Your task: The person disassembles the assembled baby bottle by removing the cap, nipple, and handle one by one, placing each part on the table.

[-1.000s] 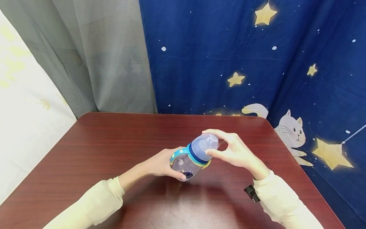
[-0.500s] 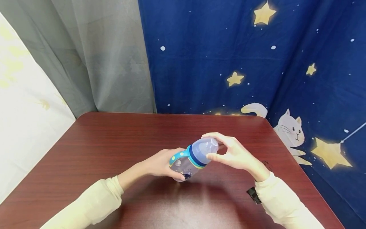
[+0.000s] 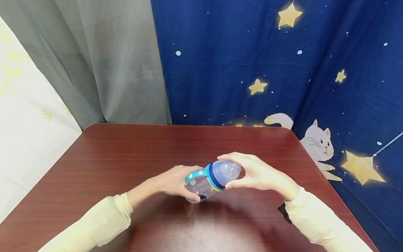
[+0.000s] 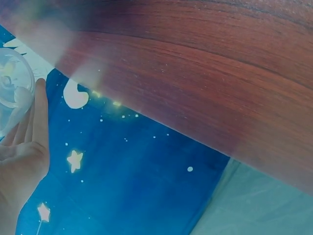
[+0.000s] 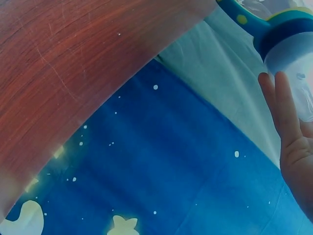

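A clear baby bottle [image 3: 201,185] with blue spotted handles leans over to the right above the table, nearly on its side. My left hand [image 3: 176,182] grips its body near the base, thumb along the front. Around the translucent bluish cap [image 3: 225,171] curl the thumb and fingers of my right hand [image 3: 256,173]. The left wrist view catches the round bottle base [image 4: 12,83] beside the left hand [image 4: 24,156]. In the right wrist view, two fingers of the right hand [image 5: 293,142] lie against the cap [image 5: 288,58], below the dark blue collar.
The reddish-brown wooden table [image 3: 132,147] spreads under both arms, its far edge meeting a grey curtain [image 3: 126,63] and a blue star-patterned curtain [image 3: 220,70]. A dark strap-like item [image 3: 284,213] shows by the right sleeve. White cloth [image 3: 28,133] hangs at the left.
The bottle has tipped further to the right and come slightly nearer. My right hand has moved down with the cap, while my left hand keeps its grip on the body.
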Action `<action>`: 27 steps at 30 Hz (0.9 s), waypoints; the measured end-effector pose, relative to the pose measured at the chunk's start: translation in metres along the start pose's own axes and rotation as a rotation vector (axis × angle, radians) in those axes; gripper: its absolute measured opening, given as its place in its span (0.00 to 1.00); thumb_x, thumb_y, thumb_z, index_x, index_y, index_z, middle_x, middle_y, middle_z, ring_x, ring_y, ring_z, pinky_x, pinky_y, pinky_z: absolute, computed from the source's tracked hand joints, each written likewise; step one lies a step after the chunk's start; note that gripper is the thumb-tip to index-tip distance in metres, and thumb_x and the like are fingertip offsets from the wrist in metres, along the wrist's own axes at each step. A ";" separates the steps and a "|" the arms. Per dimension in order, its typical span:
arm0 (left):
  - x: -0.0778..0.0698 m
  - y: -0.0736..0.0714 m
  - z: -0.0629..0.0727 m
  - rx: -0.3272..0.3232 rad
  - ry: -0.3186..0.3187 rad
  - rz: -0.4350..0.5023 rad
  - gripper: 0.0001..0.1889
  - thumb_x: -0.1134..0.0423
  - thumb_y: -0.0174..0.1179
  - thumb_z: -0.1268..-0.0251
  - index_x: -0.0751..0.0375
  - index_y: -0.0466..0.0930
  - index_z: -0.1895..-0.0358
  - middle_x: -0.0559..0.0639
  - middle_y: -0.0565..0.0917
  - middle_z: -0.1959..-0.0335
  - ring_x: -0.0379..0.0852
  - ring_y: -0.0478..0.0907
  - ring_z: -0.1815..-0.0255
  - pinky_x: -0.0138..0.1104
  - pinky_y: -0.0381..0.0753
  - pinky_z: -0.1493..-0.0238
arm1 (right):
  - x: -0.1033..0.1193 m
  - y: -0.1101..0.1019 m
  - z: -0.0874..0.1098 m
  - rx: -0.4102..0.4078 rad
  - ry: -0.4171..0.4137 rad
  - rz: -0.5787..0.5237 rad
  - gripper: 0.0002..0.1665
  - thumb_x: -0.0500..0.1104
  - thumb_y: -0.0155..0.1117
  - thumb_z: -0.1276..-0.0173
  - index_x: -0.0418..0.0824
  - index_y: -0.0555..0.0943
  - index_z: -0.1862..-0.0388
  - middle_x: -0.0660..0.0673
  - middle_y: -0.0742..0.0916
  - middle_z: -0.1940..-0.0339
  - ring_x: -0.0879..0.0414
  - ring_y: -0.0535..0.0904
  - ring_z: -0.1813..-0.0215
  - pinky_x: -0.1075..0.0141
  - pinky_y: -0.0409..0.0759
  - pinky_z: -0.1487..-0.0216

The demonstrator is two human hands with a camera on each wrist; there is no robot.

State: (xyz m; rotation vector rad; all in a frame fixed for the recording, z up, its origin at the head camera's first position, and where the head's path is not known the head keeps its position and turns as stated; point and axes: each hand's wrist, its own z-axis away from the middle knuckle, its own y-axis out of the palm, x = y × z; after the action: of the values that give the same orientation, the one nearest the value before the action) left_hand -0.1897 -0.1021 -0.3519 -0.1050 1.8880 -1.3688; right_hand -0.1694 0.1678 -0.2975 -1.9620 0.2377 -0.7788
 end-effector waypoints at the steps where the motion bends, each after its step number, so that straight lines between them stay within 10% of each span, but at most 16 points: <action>1: 0.000 0.000 0.000 0.000 -0.003 -0.004 0.38 0.36 0.64 0.63 0.49 0.67 0.45 0.35 0.75 0.62 0.33 0.72 0.64 0.29 0.73 0.67 | 0.001 0.000 0.000 -0.003 -0.001 0.004 0.39 0.60 0.67 0.53 0.51 0.68 0.42 0.57 0.75 0.49 0.62 0.71 0.55 0.67 0.73 0.61; 27: -0.003 0.000 -0.006 0.037 0.151 0.061 0.35 0.39 0.65 0.62 0.48 0.65 0.47 0.34 0.75 0.63 0.32 0.72 0.65 0.28 0.73 0.67 | 0.000 -0.004 0.010 -0.081 -0.149 0.025 0.39 0.57 0.72 0.57 0.46 0.73 0.45 0.53 0.78 0.51 0.62 0.75 0.56 0.70 0.74 0.62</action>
State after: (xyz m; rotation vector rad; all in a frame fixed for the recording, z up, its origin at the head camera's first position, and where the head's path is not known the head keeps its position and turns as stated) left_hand -0.1919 -0.0957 -0.3501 0.0760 1.9714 -1.4024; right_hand -0.1641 0.1770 -0.2971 -2.0792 0.2068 -0.6113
